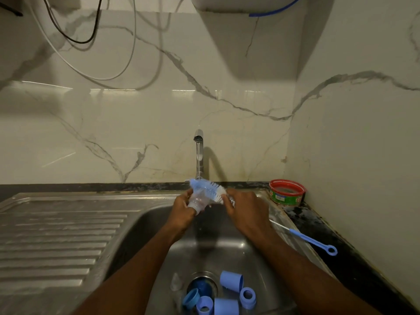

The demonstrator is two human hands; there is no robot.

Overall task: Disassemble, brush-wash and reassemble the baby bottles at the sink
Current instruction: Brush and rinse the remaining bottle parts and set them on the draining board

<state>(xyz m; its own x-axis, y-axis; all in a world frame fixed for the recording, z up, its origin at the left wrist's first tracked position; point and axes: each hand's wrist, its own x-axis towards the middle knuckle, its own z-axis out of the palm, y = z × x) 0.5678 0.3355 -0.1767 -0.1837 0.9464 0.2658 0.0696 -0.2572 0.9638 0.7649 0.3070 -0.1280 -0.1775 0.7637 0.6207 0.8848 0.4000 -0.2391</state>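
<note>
My left hand [183,209] grips a clear baby bottle [198,202] over the sink, under a thin stream from the tap [199,153]. My right hand [243,206] holds a bottle brush [210,188] with blue and white bristles, its head lying against the bottle's upper end. Near the drain lie several blue caps and collars [230,281] and a clear teat [175,281].
The steel sink [145,226] has a ribbed drainboard [56,242] on the left. A thin blue-handled teat brush [311,241] lies on the sink's right rim. A round red-and-green tub [286,192] stands in the back right corner by the wall.
</note>
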